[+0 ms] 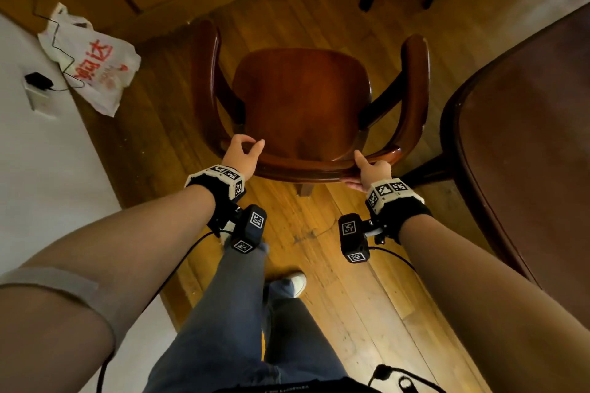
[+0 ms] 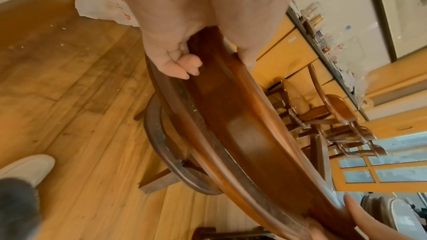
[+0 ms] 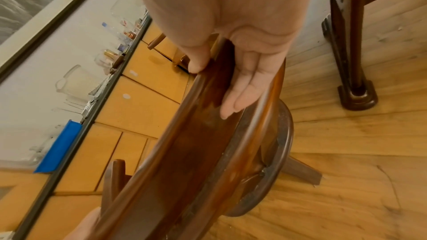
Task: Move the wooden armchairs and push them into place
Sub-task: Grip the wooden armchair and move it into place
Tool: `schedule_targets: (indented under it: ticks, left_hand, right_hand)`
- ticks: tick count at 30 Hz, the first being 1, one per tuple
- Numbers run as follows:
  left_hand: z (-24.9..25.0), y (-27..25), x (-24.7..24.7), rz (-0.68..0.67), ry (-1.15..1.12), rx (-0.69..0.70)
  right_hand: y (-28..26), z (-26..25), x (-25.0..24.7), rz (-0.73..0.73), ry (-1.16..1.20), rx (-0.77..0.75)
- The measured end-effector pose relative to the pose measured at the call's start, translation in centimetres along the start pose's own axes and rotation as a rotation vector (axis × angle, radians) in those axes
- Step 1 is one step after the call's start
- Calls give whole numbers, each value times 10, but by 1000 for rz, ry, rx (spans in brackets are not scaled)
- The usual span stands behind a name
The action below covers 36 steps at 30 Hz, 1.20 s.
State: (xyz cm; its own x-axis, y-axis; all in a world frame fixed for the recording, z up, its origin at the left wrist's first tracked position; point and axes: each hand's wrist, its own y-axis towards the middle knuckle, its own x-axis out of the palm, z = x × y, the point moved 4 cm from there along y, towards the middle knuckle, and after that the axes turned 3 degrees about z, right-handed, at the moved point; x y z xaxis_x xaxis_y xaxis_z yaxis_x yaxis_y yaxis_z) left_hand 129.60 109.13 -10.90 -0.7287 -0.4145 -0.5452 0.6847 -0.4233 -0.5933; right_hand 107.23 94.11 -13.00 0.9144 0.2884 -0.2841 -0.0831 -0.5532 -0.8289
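Note:
A dark wooden armchair (image 1: 303, 99) stands on the plank floor in front of me, its seat facing away. I stand behind its curved back rail (image 2: 242, 125). My left hand (image 1: 244, 153) grips the rail's left end, fingers (image 2: 184, 67) curled onto its rear face and thumb on the seat side. My right hand (image 1: 372, 169) holds the right end, with straight fingers (image 3: 240, 94) flat along the rear face of the rail (image 3: 184, 143) and the thumb pressed on the other side. The chair's front legs are hidden.
A dark wooden table (image 1: 526, 137) sits close on the right, its leg and foot (image 3: 353, 83) near the chair. A white plastic bag (image 1: 92, 64) and a plugged-in charger (image 1: 38, 81) lie left. More chairs (image 2: 328, 116) and yellow cabinets (image 3: 138, 98) stand ahead.

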Motion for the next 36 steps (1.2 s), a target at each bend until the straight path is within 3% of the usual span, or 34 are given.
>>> schedule_targets:
  ticks: [12, 23, 31, 36]
  left_hand:
    - [97, 107, -3, 4, -70, 5]
    - [243, 262, -19, 49, -119, -22]
    - [336, 370, -19, -8, -196, -114]
    - [384, 416, -8, 27, -204, -129]
  right_hand:
    - [74, -133, 38, -55, 15, -54]
    - [158, -338, 106, -58, -90, -83]
    - [228, -475, 148, 52, -117, -146]
    - [271, -544, 160, -15, -125, -105]
